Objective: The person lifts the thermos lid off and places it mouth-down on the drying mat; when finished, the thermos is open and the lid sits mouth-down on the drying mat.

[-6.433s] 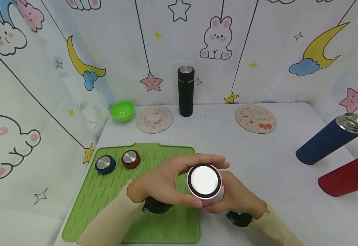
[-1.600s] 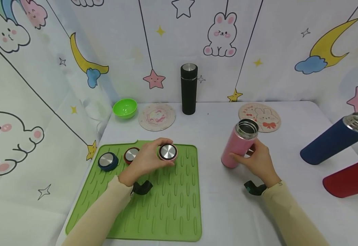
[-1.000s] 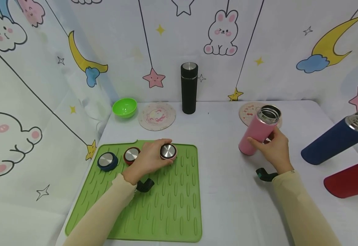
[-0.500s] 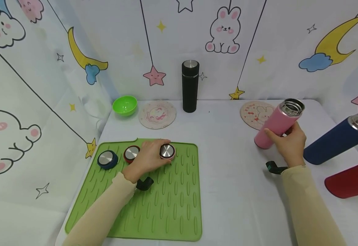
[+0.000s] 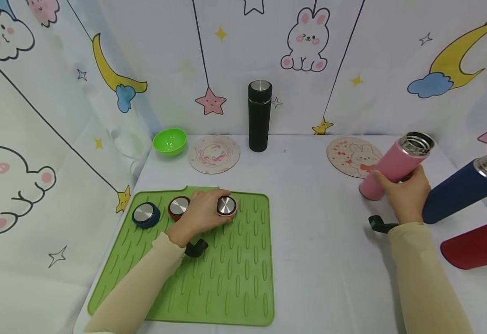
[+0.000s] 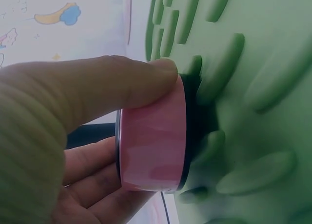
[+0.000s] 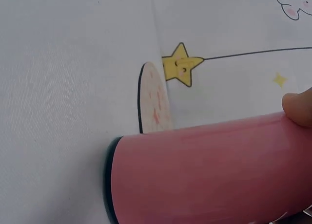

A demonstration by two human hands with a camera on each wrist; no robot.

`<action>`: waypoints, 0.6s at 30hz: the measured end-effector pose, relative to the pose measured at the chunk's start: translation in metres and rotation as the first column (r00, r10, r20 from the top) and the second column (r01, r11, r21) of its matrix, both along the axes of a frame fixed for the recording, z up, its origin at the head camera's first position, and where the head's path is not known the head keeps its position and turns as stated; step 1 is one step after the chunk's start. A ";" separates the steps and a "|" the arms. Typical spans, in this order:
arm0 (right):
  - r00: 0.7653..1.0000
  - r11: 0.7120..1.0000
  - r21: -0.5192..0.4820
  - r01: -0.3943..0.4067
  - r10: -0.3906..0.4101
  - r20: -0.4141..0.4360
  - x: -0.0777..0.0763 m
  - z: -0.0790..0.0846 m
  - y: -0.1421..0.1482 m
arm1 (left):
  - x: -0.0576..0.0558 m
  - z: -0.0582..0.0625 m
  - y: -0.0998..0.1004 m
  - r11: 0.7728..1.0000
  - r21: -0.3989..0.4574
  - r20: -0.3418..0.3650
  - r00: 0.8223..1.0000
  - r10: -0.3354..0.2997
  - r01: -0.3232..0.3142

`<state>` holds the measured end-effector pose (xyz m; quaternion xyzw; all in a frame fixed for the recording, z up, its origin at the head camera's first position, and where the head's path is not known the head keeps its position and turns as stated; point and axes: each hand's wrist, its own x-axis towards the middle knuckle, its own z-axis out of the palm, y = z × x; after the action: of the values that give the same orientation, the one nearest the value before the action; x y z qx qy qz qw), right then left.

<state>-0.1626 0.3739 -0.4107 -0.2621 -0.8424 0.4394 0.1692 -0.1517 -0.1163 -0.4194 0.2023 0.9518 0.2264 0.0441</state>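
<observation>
On the green mat (image 5: 226,278), my left hand (image 5: 199,211) pinches a pink lid (image 5: 226,206) with a steel top between thumb and fingers. In the left wrist view the lid's pink side (image 6: 153,141) shows close over the mat's ridges. My right hand (image 5: 408,195) grips the body of a pink thermos (image 5: 391,169), whose mouth is uncovered and whose top leans to the right. The right wrist view shows the thermos's dark base rim (image 7: 111,180) near the white tabletop. A red lid (image 5: 178,207) and a blue lid (image 5: 145,215) lie left of my left hand.
An uncovered blue thermos (image 5: 460,190) stands just right of my right hand, with a red thermos (image 5: 477,243) nearer the front. Along the back are a black thermos (image 5: 259,118), a green bowl (image 5: 170,141), a round coaster (image 5: 214,154) and a bunny coaster (image 5: 352,155).
Earlier both hands held the pink thermos with its lid on. The lid has come off and gone left onto the mat; my right hand has carried the thermos right, toward the blue one.
</observation>
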 end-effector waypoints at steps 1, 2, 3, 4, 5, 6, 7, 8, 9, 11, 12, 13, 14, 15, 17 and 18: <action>1.000 1.000 -0.007 0.005 -0.004 0.007 0.000 0.000 0.001 | 0.000 0.000 0.000 1.000 -0.002 0.001 1.000 0.000 0.000; 1.000 1.000 -0.012 0.009 -0.009 0.013 0.000 0.000 0.002 | 0.000 0.000 0.000 1.000 -0.006 0.003 1.000 0.000 0.000; 1.000 1.000 -0.020 0.016 -0.016 0.015 0.000 0.001 0.003 | 0.000 0.000 0.000 1.000 -0.009 0.002 1.000 0.000 0.000; 1.000 0.999 -0.026 0.021 -0.020 0.020 0.000 0.001 0.003 | -0.001 -0.001 0.000 1.000 -0.012 0.002 1.000 -0.001 0.001; 0.999 0.999 -0.031 0.024 -0.024 0.022 0.000 0.001 0.004 | -0.001 -0.001 0.000 1.000 -0.016 0.001 1.000 -0.003 0.003; 0.999 0.999 -0.034 0.027 -0.026 0.024 0.000 0.001 0.005 | 0.000 -0.001 -0.001 1.000 -0.018 0.003 1.000 -0.004 0.004; 0.999 0.999 -0.036 0.027 -0.026 0.029 0.000 0.001 0.005 | 0.000 0.000 -0.001 1.000 -0.021 0.002 1.000 -0.006 0.006; 0.999 0.999 -0.041 0.026 -0.025 0.036 -0.001 0.001 0.006 | 0.000 0.000 -0.001 1.000 -0.026 0.001 1.000 -0.007 0.007; 0.999 0.999 -0.044 0.025 -0.023 0.042 -0.001 0.001 0.006 | 0.000 0.000 -0.002 1.000 -0.030 0.003 1.000 -0.007 0.007; 0.999 0.999 -0.046 0.019 -0.016 0.050 -0.001 0.001 0.007 | 0.000 0.000 -0.002 0.999 -0.038 0.005 1.000 -0.008 0.009; 0.999 0.999 -0.048 0.017 -0.015 0.051 -0.001 0.001 0.007 | 0.000 0.000 -0.002 0.999 -0.042 0.007 1.000 -0.008 0.008; 0.998 0.999 -0.050 0.016 -0.013 0.054 -0.001 0.001 0.007 | 0.000 0.000 -0.002 0.999 -0.044 0.010 1.000 -0.008 0.009; 0.998 0.998 -0.053 0.016 -0.013 0.053 -0.001 0.001 0.008 | 0.000 0.000 -0.002 0.999 -0.045 0.013 1.000 -0.008 0.009; 0.999 0.999 -0.052 0.018 -0.016 0.048 0.000 0.001 0.007 | 0.000 0.000 -0.002 0.999 -0.045 0.015 1.000 -0.008 0.008; 0.999 0.998 -0.058 0.025 -0.023 0.033 0.001 0.001 0.007 | 0.000 0.000 -0.002 0.999 -0.044 0.014 1.000 -0.010 0.011; 0.999 0.998 -0.057 0.030 -0.028 0.029 0.001 0.001 0.007 | 0.000 0.000 -0.002 0.999 -0.044 0.014 1.000 -0.011 0.012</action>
<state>-0.1617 0.3811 -0.4097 -0.2853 -0.8278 0.4572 0.1560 -0.1513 -0.1183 -0.4192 0.2052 0.9550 0.2066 0.0561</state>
